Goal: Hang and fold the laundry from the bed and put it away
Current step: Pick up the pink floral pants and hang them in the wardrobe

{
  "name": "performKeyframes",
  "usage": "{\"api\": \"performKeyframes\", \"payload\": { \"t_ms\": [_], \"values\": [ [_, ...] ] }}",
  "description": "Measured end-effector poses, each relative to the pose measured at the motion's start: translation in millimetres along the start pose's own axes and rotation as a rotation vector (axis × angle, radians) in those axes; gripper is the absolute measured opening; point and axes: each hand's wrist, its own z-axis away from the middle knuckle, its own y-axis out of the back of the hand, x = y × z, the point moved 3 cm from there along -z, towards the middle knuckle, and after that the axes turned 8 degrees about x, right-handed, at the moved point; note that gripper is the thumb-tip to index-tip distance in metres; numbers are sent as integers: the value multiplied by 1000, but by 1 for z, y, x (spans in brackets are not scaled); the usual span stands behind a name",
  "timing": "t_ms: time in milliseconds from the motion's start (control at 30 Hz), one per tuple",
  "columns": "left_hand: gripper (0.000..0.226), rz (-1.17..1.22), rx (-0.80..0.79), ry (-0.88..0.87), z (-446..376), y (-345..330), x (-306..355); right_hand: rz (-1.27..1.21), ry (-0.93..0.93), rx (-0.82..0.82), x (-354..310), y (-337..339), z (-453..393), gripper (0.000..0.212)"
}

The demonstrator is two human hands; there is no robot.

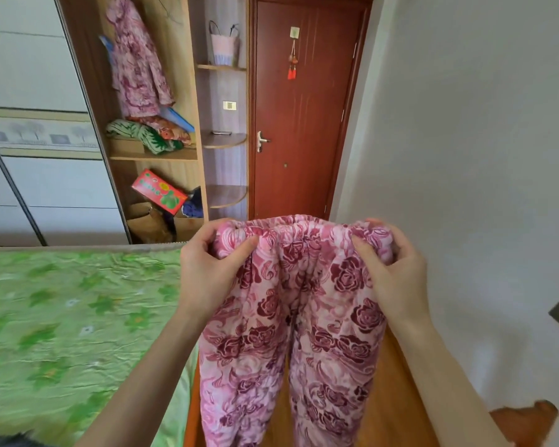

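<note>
One wide-angle view, worn on the person's head, looks forward and down along both forearms. It sits close to the trousers (291,317) held up in front of it. It faces a door (304,124) and an open wardrobe (162,91), with the bed (62,317) at lower left.

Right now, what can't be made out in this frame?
Head view only:
- Pink rose trousers: leg ends cut off by the bottom edge.
- Left hand and right hand: fingertips buried in the waistband.
- Red box: print too small to read.
- Bed: motion-blurred.
</note>
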Motion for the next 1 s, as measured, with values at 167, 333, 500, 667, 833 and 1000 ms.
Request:
{"api": "performKeyframes", "payload": {
  "t_ms": [167,333,500,667,833,1000],
  "values": [
    [27,-36,21,2,-48,-17,-45,-3,-19,2,39,-42,-52,34],
    [26,-86,67,-15,-109,-40,-96,-29,-38,-18,89,-95,-114,39],
    [28,-133,124,-3,-186,-76,-146,-6,-31,-111,141,-147,-194,44],
    [25,-194,109,3,-270,-107,-187,31,-3,-223,181,-195,-274,39],
    [26,-208,142,0,-329,-124,-224,-3,51,-267,205,-260,-340,41],
    [28,-229,208,-6,-389,-129,-263,-34,107,-313,223,-329,-395,40]
  ]
}}
